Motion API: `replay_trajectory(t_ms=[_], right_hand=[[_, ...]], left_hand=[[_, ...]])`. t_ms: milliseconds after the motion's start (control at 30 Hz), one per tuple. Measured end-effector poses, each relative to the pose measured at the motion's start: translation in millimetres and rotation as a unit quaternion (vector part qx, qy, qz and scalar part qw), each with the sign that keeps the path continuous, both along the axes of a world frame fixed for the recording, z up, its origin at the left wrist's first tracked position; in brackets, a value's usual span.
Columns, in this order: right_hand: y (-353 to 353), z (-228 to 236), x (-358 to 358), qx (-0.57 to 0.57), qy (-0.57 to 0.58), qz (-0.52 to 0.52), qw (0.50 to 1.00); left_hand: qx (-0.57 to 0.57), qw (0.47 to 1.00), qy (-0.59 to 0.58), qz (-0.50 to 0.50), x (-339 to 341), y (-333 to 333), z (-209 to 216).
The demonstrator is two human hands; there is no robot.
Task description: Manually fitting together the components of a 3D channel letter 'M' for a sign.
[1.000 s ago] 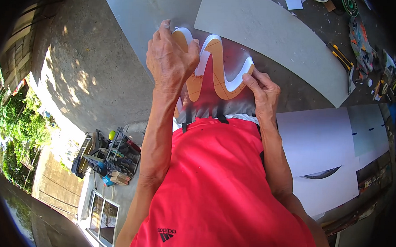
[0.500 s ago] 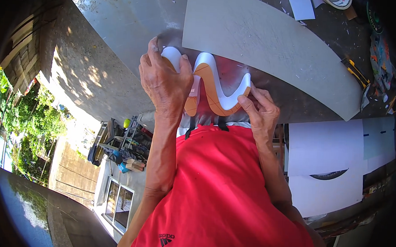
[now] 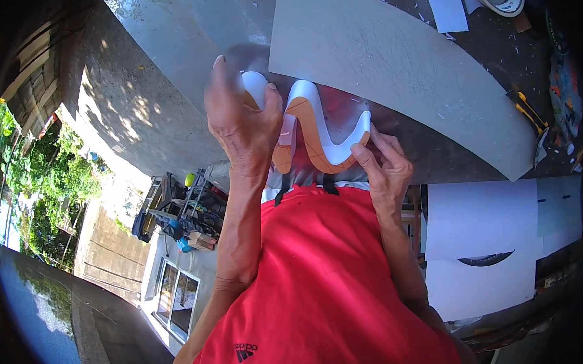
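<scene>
A wavy piece [image 3: 316, 132] with a smooth white side wall and an orange-brown face marked with thin lines stands at the table's near edge. Around its left end is my left hand [image 3: 242, 124], thumb against the white wall; the index finger is raised and smeared by motion, and the lower fingers are partly hidden. My right hand [image 3: 387, 161] pinches the tip of its right end between thumb and fingers. Part of the piece's left curve is covered by my left hand.
A large grey curved sheet [image 3: 388, 62] lies on the dark shiny table [image 3: 207, 29] beyond the piece. To the right are a yellow-and-black utility knife [image 3: 531, 112] and white sheets [image 3: 482, 219]. Tape rolls [image 3: 504, 4] and a white strip [image 3: 448, 12] sit farther back among scraps.
My left index finger has lifted and blurred, while the left thumb stays on the white wall. The right hand keeps its pinch. The whole view has shifted slightly.
</scene>
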State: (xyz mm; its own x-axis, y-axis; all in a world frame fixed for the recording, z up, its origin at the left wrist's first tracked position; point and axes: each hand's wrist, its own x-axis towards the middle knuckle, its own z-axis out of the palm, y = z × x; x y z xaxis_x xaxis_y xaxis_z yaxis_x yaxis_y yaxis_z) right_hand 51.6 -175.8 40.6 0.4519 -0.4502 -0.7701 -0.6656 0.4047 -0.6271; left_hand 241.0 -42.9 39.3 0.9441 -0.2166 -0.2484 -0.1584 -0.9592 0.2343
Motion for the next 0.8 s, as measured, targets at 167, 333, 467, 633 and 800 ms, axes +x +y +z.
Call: replay_trajectory(t_ms=[167,333,467,633,800], right_hand=[[0.1,2.1,1.8,0.014,0.001,-0.013,1.000],[-0.3,4.4,5.2,0.026,0.005,-0.023,0.999],[-0.5,5.6,6.4,0.026,0.000,-0.025,0.999],[0.9,5.7,6.0,0.040,-0.002,-0.042,0.998],[-0.3,1.9,2.1,0.034,-0.011,-0.026,0.999]], left_hand=[[-0.003,1.000,0.009,0.015,-1.9,2.8,-0.2],[-0.021,0.999,0.020,0.031,-3.5,3.3,4.9],[-0.003,1.000,-0.008,0.001,-5.7,6.5,-0.9],[-0.005,1.000,-0.026,-0.008,-8.0,10.7,-7.3],[-0.014,0.999,-0.030,-0.005,-9.3,13.4,-11.8]])
